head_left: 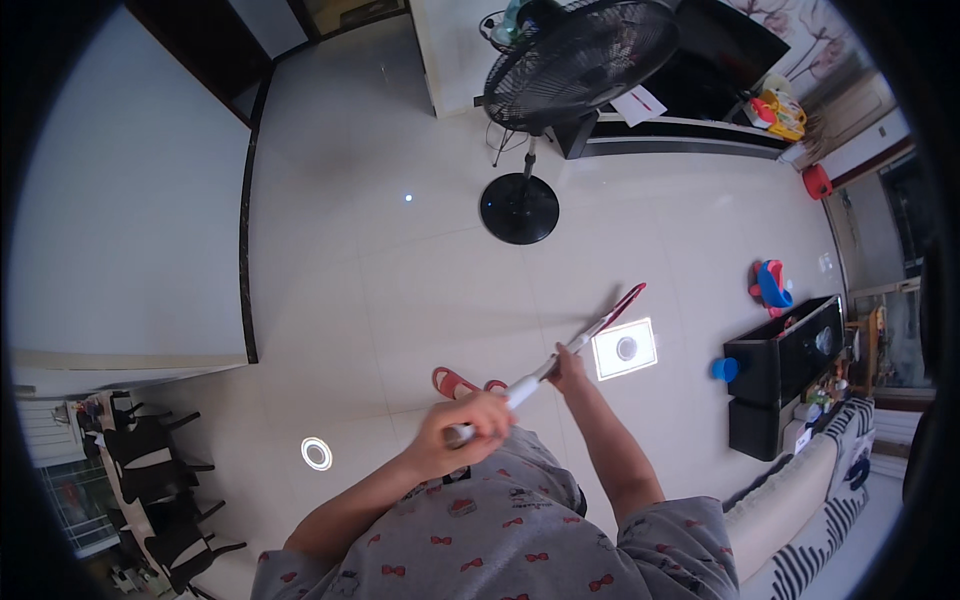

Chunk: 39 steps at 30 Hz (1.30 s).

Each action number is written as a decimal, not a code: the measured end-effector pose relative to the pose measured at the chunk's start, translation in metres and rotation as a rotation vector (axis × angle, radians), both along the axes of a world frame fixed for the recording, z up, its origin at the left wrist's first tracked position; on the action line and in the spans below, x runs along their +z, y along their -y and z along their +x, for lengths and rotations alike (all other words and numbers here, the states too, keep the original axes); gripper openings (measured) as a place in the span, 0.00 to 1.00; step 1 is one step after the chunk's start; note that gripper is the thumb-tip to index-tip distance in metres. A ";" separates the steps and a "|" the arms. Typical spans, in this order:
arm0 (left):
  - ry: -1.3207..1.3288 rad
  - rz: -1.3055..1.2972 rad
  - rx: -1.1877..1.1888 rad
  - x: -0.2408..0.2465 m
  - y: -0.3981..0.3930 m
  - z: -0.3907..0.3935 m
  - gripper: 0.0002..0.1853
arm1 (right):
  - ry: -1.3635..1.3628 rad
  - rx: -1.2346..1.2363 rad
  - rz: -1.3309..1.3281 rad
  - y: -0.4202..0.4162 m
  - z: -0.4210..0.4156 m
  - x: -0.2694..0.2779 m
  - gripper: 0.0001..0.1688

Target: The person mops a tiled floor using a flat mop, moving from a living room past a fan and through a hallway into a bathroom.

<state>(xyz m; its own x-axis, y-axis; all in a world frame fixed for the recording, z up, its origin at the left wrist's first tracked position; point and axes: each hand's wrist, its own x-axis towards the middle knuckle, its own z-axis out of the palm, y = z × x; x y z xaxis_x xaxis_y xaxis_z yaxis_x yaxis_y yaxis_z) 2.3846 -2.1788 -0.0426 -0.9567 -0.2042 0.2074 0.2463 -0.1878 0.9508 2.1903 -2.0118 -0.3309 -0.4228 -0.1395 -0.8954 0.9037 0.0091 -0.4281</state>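
A long white pole (529, 385) belongs to what looks like a floor mop and slants up and right across the view. Its narrow red head (627, 301) is seen edge-on near the tiles, so its exact kind is unclear. My left hand (469, 426), slightly blurred, wraps around the pole's upper end in front of my body. Farther down, my right hand (568, 368) grips the same pole. Beneath it show my feet in red slippers (448, 381), partly covered by the pole and my left hand.
A black pedestal fan (520, 208) stands ahead, before the TV cabinet (675, 146). To the right are a black low table (780, 352), a blue container (724, 369), a blue-and-red toy (772, 285) and a sofa (787, 487). Black chairs (154, 457) stand left, below a white wall (135, 225).
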 end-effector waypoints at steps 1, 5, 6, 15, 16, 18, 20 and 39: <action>0.049 -0.014 -0.012 -0.016 -0.018 -0.013 0.06 | -0.022 -0.043 -0.016 -0.017 -0.008 -0.013 0.12; 0.174 -0.043 0.074 -0.047 -0.060 -0.039 0.05 | 0.262 -0.489 -0.145 -0.036 -0.034 -0.038 0.07; 0.194 -0.042 0.126 -0.049 -0.065 -0.041 0.05 | 0.231 -0.412 -0.119 -0.032 -0.033 -0.043 0.06; 0.198 -0.231 0.306 0.045 -0.041 0.007 0.10 | 0.269 -0.065 -0.268 0.105 0.063 -0.054 0.05; 0.178 -0.276 0.311 0.055 -0.037 0.011 0.10 | 0.332 0.019 -0.345 0.122 0.076 -0.039 0.05; 0.187 -0.378 0.348 0.059 -0.036 0.016 0.11 | 0.439 0.022 -0.352 0.146 0.085 0.021 0.02; 0.248 -0.494 0.385 0.056 -0.037 0.018 0.12 | 0.481 0.075 -0.395 0.169 0.092 0.038 0.03; 0.254 -0.047 0.349 -0.029 0.018 0.031 0.11 | 0.081 -0.051 -0.063 0.059 0.064 0.004 0.12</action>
